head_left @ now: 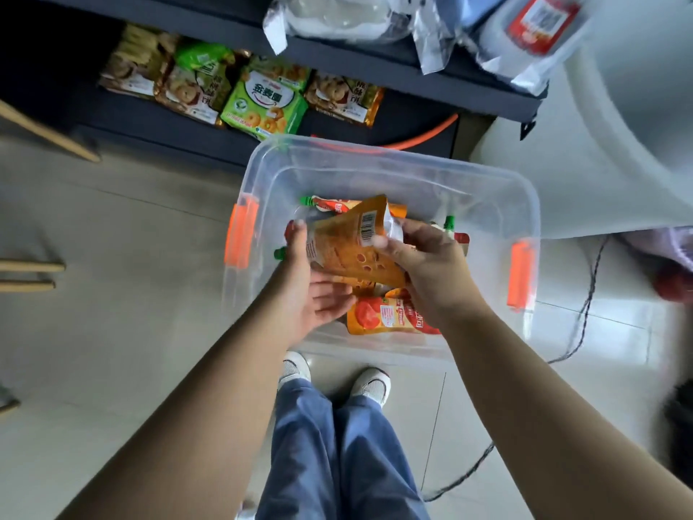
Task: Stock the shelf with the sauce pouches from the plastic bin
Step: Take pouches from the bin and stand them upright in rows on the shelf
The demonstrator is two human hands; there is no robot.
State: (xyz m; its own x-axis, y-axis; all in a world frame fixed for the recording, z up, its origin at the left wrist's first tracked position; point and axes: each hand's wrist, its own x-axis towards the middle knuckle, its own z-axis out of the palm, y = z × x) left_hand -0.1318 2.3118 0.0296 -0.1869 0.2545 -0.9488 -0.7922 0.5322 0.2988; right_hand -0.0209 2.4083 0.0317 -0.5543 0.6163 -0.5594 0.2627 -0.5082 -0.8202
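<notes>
Fingers (379, 242) of the right hand (431, 268) pinch a pouch (348, 249) near its barcode; the left hand (307, 290) cups it with curled fingers, above the bin (375, 153), where other pouches (386, 315) lie.

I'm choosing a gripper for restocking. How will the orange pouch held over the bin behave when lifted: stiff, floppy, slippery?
Probably floppy: the orange pouch bends between the left hand and right hand. Its smooth film surface may slip in a light pinch. Flat-sided, it seems unlikely to roll.
</notes>
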